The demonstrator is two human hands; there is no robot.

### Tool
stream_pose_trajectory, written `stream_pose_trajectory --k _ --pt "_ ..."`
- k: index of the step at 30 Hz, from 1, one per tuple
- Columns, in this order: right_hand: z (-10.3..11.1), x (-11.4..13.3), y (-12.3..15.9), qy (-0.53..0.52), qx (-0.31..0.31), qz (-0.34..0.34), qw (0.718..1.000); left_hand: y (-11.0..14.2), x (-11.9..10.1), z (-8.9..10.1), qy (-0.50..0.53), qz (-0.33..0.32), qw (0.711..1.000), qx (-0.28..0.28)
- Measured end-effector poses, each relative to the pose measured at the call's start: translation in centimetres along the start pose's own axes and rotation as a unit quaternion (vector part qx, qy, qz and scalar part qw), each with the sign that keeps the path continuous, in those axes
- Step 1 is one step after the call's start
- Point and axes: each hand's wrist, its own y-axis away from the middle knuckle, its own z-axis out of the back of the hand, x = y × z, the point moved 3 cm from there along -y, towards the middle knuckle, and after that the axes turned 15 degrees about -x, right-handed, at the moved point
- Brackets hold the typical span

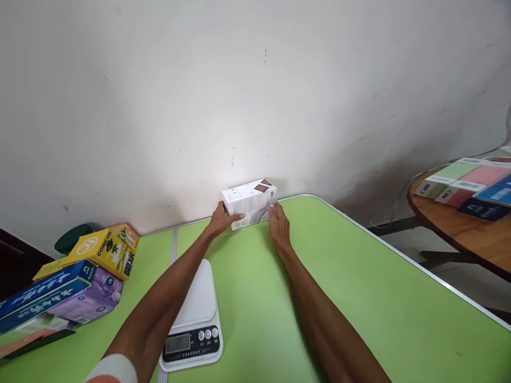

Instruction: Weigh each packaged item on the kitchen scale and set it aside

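Observation:
A white box (255,205) with small print and brown squares on its top lies at the back of the green table, close to the wall. My left hand (220,219) grips its left end, the thumb across the front face. At the right end, my right hand (279,225) is closed against the box, with part of its fingers hidden behind the corner. A white kitchen scale (202,308) with a dark display and round buttons lies nearer to me, partly covered by my left forearm. Nothing rests on the visible part of its plate.
Stacked at the left are a yellow box (101,250), blue boxes (51,290) and a purple box (90,298), with a dark green round object (74,238) behind. A wooden table (471,234) on the right carries green, pink and blue boxes (473,183). The wall (247,96) borders the green table (359,298).

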Motion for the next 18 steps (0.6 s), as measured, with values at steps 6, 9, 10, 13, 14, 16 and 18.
stream_pose_trajectory --k 6,9,10,13,14,16,18 --pt "1.8 1.3 1.9 0.043 0.001 0.0 0.999 2.1 0.4 1.0 0.005 0.001 1.0 0.011" --pt "3.3 2.6 3.8 0.05 -0.004 0.009 0.999 3.9 0.0 2.0 0.005 -0.003 1.0 0.011" --pt "3.9 3.2 4.5 0.05 -0.007 0.014 0.999 4.6 -0.3 2.4 0.005 -0.007 1.0 0.011" --pt "5.4 5.3 6.9 0.047 -0.012 0.03 0.998 6.9 -1.6 4.3 0.0 -0.026 1.0 0.009" --pt "5.9 6.1 7.7 0.045 -0.01 0.037 0.998 7.8 -2.1 5.2 -0.004 -0.035 0.999 0.011" --pt "6.6 8.0 9.6 0.039 0.0 0.056 0.998 9.7 -2.9 7.6 -0.012 -0.053 0.998 0.012" --pt "7.1 10.0 11.7 0.031 0.025 0.084 0.996 11.9 -3.2 10.5 -0.013 -0.068 0.998 0.008"
